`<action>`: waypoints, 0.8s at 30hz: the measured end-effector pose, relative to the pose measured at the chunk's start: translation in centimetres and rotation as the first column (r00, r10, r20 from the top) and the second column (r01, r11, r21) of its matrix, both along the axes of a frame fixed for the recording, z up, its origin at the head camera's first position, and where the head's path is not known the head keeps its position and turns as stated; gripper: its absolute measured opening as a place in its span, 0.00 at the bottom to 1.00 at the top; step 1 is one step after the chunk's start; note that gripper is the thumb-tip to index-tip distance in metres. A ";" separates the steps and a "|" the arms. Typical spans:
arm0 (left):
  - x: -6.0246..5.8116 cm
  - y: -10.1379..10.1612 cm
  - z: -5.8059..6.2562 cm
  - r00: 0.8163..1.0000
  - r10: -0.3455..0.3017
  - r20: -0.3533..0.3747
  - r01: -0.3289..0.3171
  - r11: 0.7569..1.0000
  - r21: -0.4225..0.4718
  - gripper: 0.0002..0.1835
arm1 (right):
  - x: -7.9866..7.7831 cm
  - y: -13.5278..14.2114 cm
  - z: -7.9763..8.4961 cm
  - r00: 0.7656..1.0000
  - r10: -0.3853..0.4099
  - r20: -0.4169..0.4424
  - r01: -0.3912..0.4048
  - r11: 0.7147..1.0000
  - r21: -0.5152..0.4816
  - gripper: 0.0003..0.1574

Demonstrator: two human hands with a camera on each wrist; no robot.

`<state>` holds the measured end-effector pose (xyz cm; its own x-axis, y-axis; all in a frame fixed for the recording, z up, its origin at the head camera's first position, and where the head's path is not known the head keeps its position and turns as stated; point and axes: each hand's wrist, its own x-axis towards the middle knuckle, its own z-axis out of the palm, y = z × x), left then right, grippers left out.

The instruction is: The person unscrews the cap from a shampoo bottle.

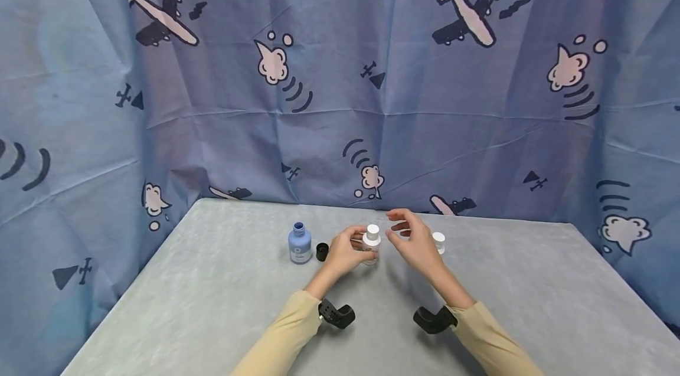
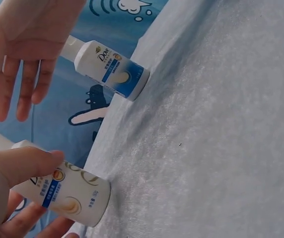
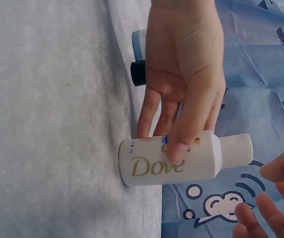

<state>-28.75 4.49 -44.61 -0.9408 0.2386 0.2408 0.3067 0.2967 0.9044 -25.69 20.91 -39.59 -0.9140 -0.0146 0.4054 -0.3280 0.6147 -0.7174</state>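
Observation:
A white Dove bottle [image 1: 372,238] with a white cap stands upright on the table. My left hand [image 1: 342,253] grips its body, thumb on the near side, as the right wrist view also shows. To its right my right hand [image 1: 418,246] hovers with fingers apart and slightly bent, holding nothing, close to the bottle's cap [image 3: 237,149] but not touching it. Partly hidden behind that hand is a second Dove bottle [image 2: 114,70], white with a blue lower part. Left of my left hand stand a blue bottle [image 1: 300,245] with an uncovered neck and a black cap [image 1: 321,251].
The pale table [image 1: 223,293] ends at a blue curtain [image 1: 329,87] printed with planes and clouds, hanging behind and at both sides. Black wrist devices [image 1: 336,314] sit on both forearms, over yellow sleeves [image 1: 287,329].

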 end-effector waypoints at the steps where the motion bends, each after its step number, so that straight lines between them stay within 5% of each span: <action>1: 0.0 -0.1 -0.1 1.000 -0.001 0.000 0.001 1.000 0.000 0.30 | 0.0 -0.1 -0.1 1.000 0.001 0.008 -0.001 1.000 -0.002 0.21; 13: 0.3 0.3 -1.0 1.000 0.002 -0.004 -0.002 1.000 0.022 0.26 | 0.2 -0.3 -0.1 0.998 0.002 0.056 -0.001 1.000 -0.012 0.22; 24: 0.4 0.3 -0.5 0.991 0.115 -0.066 -0.116 0.993 -0.006 0.24 | -0.3 -0.5 0.7 0.997 0.003 0.073 -0.002 1.000 -0.025 0.23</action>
